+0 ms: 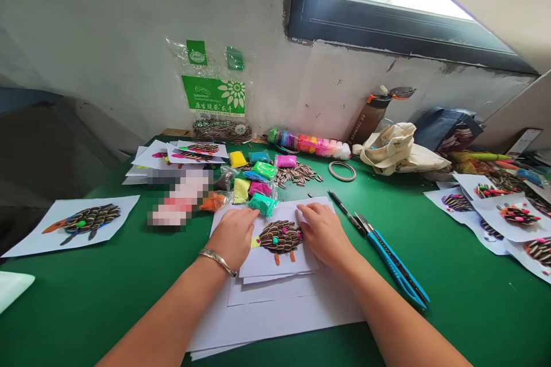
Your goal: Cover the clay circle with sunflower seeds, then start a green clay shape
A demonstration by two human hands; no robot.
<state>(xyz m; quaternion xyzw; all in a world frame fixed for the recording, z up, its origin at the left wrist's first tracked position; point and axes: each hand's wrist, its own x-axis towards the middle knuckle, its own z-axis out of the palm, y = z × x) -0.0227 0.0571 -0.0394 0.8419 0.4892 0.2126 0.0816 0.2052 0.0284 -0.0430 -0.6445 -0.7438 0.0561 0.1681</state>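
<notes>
In front of me lies a white sheet (279, 272) with a small animal picture (282, 238) on it. Its body is made of overlapping sunflower seeds, with a yellow head, two orange legs and green and pink dots. My left hand (230, 235), with a silver bangle at the wrist, lies at the sheet's left side, fingers stretched toward a teal clay packet (262, 205). On the right side rests my right hand (325, 232), fingers extended at the picture's edge. Both hands look open on the paper. Larger white sheets (275, 321) lie beneath.
Several bright clay packets (236, 159) and loose sunflower seeds (299, 173) lie beyond the paper. A blue utility knife (398, 269) and a black pen (344, 209) are at right. Finished seed pictures (92, 223) lie on both sides. A seed bag (215, 97) leans against the wall.
</notes>
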